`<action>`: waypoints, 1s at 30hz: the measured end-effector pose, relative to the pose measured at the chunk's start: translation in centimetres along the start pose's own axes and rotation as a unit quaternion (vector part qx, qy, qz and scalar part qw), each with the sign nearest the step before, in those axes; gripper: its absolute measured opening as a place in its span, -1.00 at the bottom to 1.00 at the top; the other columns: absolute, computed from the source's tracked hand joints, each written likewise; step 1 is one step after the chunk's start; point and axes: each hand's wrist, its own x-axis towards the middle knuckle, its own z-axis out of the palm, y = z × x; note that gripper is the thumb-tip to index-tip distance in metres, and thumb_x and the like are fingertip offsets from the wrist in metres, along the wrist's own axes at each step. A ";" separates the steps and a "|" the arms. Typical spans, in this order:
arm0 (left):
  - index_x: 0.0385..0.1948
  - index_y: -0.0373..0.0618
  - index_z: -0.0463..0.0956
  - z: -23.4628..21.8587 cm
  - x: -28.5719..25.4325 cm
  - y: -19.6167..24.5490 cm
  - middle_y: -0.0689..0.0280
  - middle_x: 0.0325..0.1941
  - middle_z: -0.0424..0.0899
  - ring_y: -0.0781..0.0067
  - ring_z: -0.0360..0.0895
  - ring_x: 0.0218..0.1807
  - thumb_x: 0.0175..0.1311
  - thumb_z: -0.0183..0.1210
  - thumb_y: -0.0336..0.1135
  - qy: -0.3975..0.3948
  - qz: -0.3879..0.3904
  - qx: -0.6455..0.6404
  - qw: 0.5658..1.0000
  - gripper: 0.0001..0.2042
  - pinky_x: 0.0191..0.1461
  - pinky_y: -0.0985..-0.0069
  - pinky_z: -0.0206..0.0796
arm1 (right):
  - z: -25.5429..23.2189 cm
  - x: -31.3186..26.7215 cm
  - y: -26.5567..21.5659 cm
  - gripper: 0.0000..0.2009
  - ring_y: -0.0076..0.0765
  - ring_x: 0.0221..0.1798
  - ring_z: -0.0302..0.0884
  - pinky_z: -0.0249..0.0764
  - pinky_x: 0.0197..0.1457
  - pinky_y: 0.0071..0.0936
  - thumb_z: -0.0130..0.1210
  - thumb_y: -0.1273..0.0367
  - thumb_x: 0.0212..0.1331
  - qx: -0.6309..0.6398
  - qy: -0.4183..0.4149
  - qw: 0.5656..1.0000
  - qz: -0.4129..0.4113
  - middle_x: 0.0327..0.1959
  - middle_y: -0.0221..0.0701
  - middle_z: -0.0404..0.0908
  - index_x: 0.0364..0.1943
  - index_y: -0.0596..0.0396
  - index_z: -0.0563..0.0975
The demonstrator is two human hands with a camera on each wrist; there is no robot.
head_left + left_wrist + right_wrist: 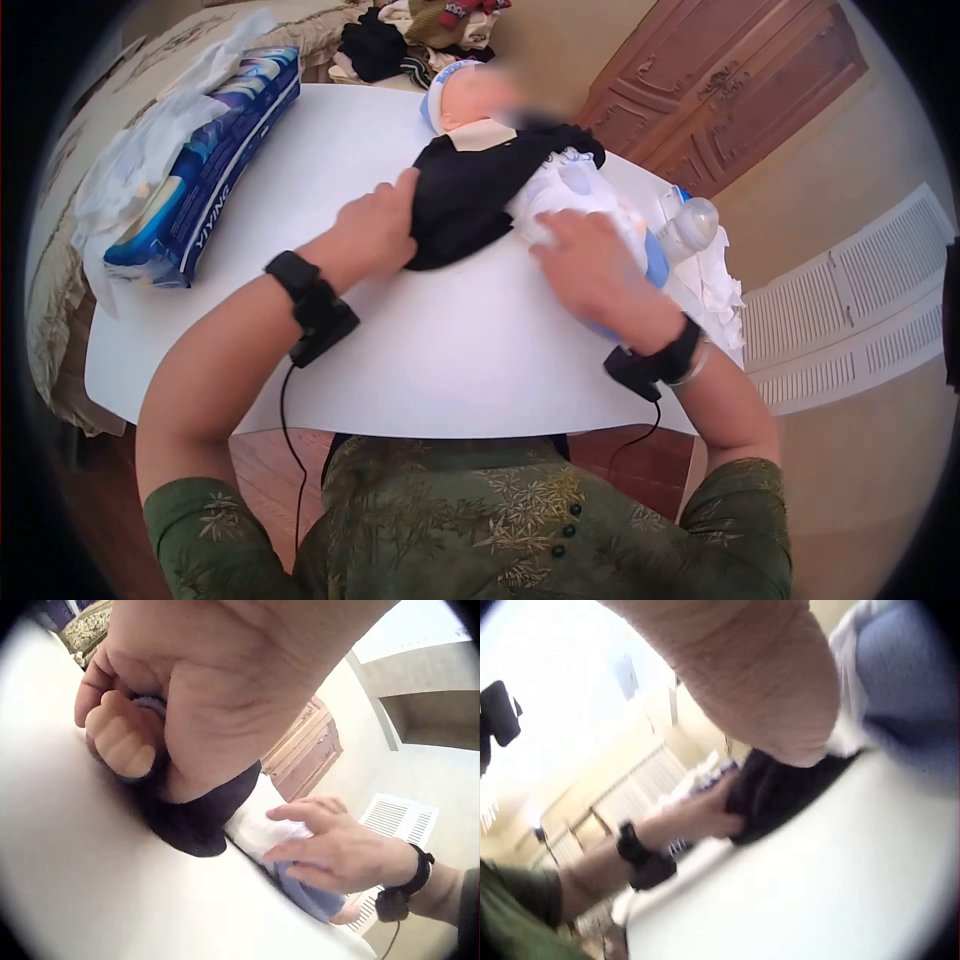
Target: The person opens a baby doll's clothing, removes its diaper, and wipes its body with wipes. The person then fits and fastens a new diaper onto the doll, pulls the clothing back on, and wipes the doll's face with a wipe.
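A baby doll [472, 100] in a blue-white cap lies on its back on the white table [430, 350]. A black garment [470, 195] covers its chest and near arm. My left hand [375, 230] grips the sleeve; in the left wrist view the doll's small hand [124, 739] shows out of the cuff, by my curled fingers. My right hand [590, 265] rests, fingers loosely spread, at the doll's white lower clothing [570, 190], beside the blue part [315, 900]. In the right wrist view my palm hides its fingertips.
A blue diaper pack [215, 165] with white cloths on it lies at the table's left edge. A baby bottle [692, 225] and white cloth [715, 275] are on the right. Behind are piled clothes [420, 40] and a wooden cabinet [720, 85].
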 end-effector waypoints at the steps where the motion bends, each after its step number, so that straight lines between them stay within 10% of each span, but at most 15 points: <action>1: 0.24 -0.20 0.05 -0.3 0.0 -1.0 -0.04 -0.02 0.46 -0.03 0.48 0.01 0.01 0.16 -0.36 -0.007 0.013 0.007 1.000 -0.31 0.06 0.24 0.35 | -0.7 -0.7 1.5 -0.76 -0.11 0.04 0.44 0.32 0.10 -0.20 0.00 0.37 0.06 0.033 0.053 0.997 0.035 -0.07 -0.17 0.53 -0.23 0.14 0.59; 6: 0.14 -0.08 0.18 -2.6 0.2 -5.9 0.03 -0.06 0.46 -0.04 0.47 -0.01 -0.03 0.12 -0.50 0.060 0.055 0.080 0.993 -0.41 0.02 0.16 0.33 | 0.5 -6.5 6.7 -0.66 -0.03 -0.05 0.50 0.38 0.06 -0.21 -0.05 0.27 0.23 0.113 0.112 0.958 0.237 -0.12 -0.13 0.57 -0.03 0.22 0.48; 8: 0.12 -0.10 0.25 -3.4 0.5 -7.3 0.04 -0.04 0.46 -0.04 0.43 0.03 -0.04 0.09 -0.55 0.106 0.012 0.092 0.990 -0.45 0.06 0.19 0.31 | 1.2 -7.8 5.5 -0.55 -0.01 0.02 0.48 0.37 0.10 -0.26 -0.07 0.18 0.30 0.338 -0.135 0.854 0.372 -0.08 -0.05 0.55 0.10 0.26 0.36; 10: 0.13 -0.11 0.26 -3.4 0.4 -7.5 0.04 -0.01 0.45 -0.04 0.40 0.08 -0.06 0.09 -0.57 0.114 -0.017 0.094 0.989 -0.43 0.10 0.21 0.29 | 1.5 -8.1 2.6 -0.52 -0.03 0.04 0.48 0.37 0.11 -0.29 -0.07 0.16 0.30 0.443 -0.138 0.827 0.318 -0.05 -0.04 0.53 0.14 0.27 0.32; 12: 0.13 -0.14 0.26 -2.5 -0.3 -6.7 0.03 0.00 0.44 -0.05 0.39 0.08 -0.06 0.08 -0.59 0.291 -0.013 0.114 0.950 -0.43 0.09 0.20 0.29 | 1.3 -7.8 -0.6 -0.48 -0.05 0.07 0.48 0.38 0.11 -0.32 -0.06 0.14 0.30 0.541 -0.140 0.789 0.254 -0.02 -0.03 0.52 0.17 0.28 0.29; 15: 0.10 -0.17 0.28 -0.8 -4.0 -2.2 0.02 0.06 0.39 -0.04 0.36 0.08 -0.03 0.18 -0.50 0.302 0.118 0.016 0.946 -0.46 0.14 0.20 0.24 | 0.3 -7.2 -3.8 -0.41 -0.04 0.11 0.46 0.36 0.15 -0.33 -0.03 0.13 0.27 0.527 -0.109 0.783 0.312 0.01 -0.01 0.49 0.23 0.30 0.21; 18: 0.14 -0.35 0.16 0.0 -9.7 4.2 -0.12 0.15 0.25 -0.10 0.24 0.22 0.00 0.31 -0.19 0.092 0.105 -0.170 0.975 -0.30 0.28 0.21 0.13 | 0.2 -6.4 -5.5 -0.22 -0.01 0.18 0.39 0.31 0.22 -0.31 0.10 0.12 0.16 0.559 -0.029 0.759 0.332 0.11 0.07 0.39 0.31 0.33 0.02; 24: 0.20 -0.14 0.17 3.2 -12.0 8.0 -0.43 0.29 -0.11 -0.54 0.16 0.20 -0.15 0.29 -0.21 0.112 0.146 -0.125 0.975 -0.24 0.23 0.01 0.20 | 0.9 -5.0 -6.8 -0.02 0.07 0.25 0.29 0.26 0.27 -0.30 0.24 0.30 -0.12 0.485 0.015 0.816 0.315 0.19 0.18 0.24 0.34 0.33 -0.15; 30: 0.07 0.00 0.35 1.4 -11.4 6.0 -0.27 0.33 -0.03 -0.38 0.22 0.21 -0.22 0.16 -0.46 0.075 0.163 -0.052 0.982 -0.39 0.06 0.00 0.33 | -2.6 -6.3 -0.8 -0.12 -0.12 0.18 0.34 0.26 0.24 -0.39 0.15 0.38 -0.12 0.552 -0.046 0.782 0.286 0.17 -0.05 0.29 0.38 0.09 -0.04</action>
